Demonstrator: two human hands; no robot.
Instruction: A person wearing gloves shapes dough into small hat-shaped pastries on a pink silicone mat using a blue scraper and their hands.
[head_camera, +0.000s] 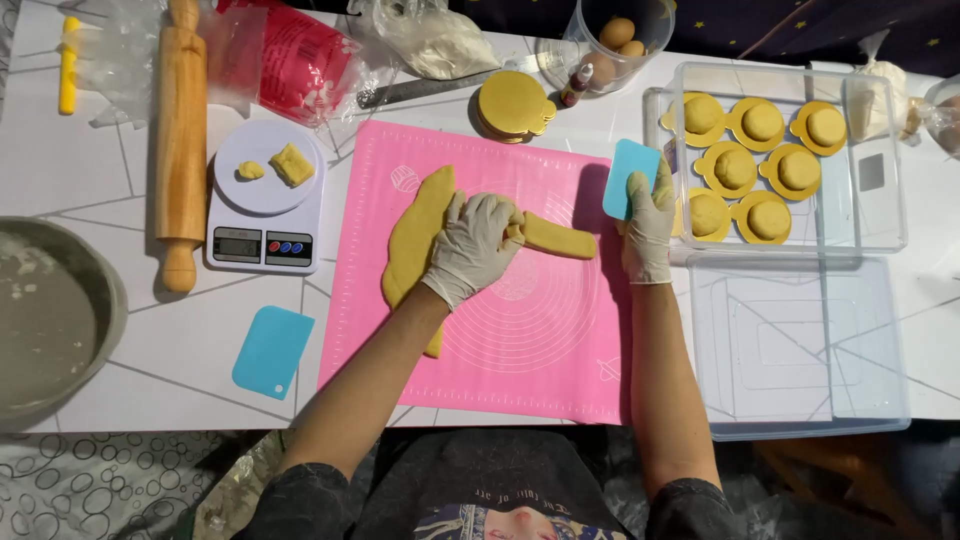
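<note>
A long strip of yellow dough (418, 235) lies on a pink silicone mat (540, 350). My gloved left hand (475, 245) rests on a cut length of dough (558, 238) that sticks out to the right of it. My gloved right hand (648, 225) holds a light blue plastic scraper (630, 175) upright at the mat's right edge, just right of the cut piece's end.
A clear tray (880, 215) at the right holds several dough balls on gold discs (733, 168); its lid (800, 345) lies in front. A white scale (265, 195) with two dough bits, a rolling pin (180, 130), a second blue scraper (272, 350) and a grey bowl (110, 300) sit left.
</note>
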